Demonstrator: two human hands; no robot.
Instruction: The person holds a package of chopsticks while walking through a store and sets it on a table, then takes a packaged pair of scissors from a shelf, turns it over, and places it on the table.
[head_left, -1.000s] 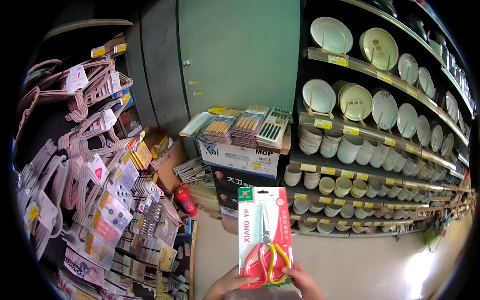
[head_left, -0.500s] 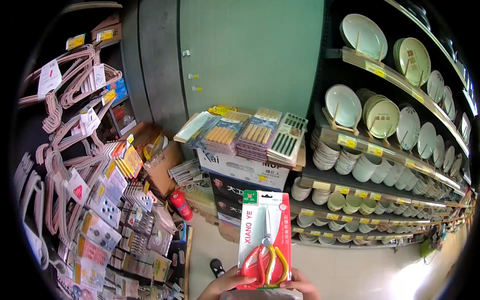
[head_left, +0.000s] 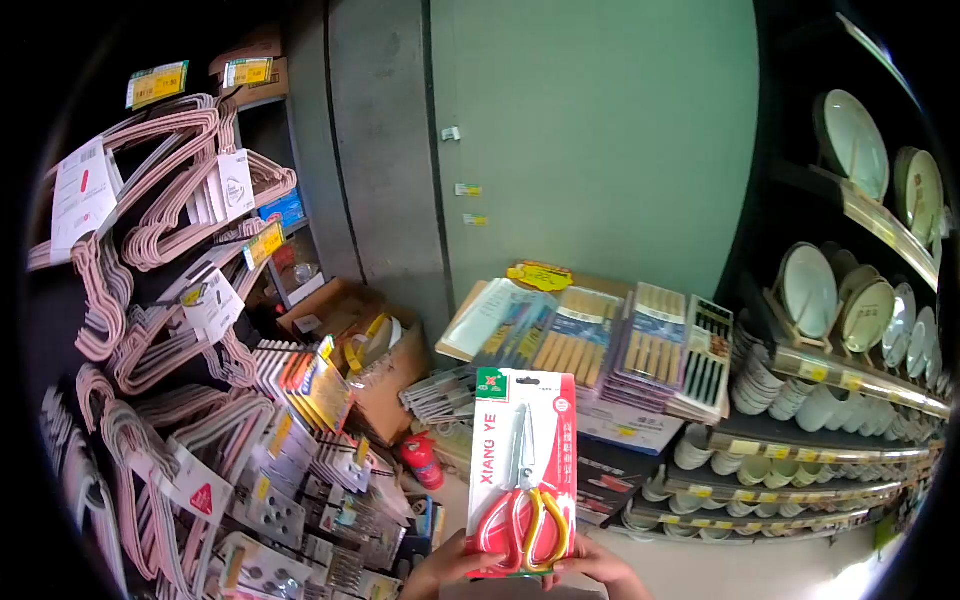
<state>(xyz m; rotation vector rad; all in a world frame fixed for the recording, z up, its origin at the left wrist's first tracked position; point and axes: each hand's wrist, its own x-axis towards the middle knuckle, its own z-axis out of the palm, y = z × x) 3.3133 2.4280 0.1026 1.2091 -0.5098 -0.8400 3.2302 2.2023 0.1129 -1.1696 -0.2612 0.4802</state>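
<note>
A carded pack of scissors (head_left: pixel 524 470), with one red and one yellow handle, stands upright at the bottom centre. My left hand (head_left: pixel 450 565) is closed on its lower left edge, the thumb over the front near the red handle. On the lower right edge my right hand (head_left: pixel 598 562) grips the same pack, thumb beside the yellow handle. The fingers behind the card are mostly hidden. Beyond the pack, packaged knives or utensils (head_left: pixel 655 335) lie stacked on boxes.
Pink hangers (head_left: pixel 170 220) and hanging small packs fill the left rack. A cardboard box (head_left: pixel 395 380) and a red fire extinguisher (head_left: pixel 423 460) stand behind it. Shelves of plates (head_left: pixel 810 290) and bowls line the right. A green panel (head_left: pixel 600 140) rises at the back.
The view has turned left and come nearer to the stacked packs and hangers, so the plate shelves sit farther right. Both hands still hold the scissors pack.
</note>
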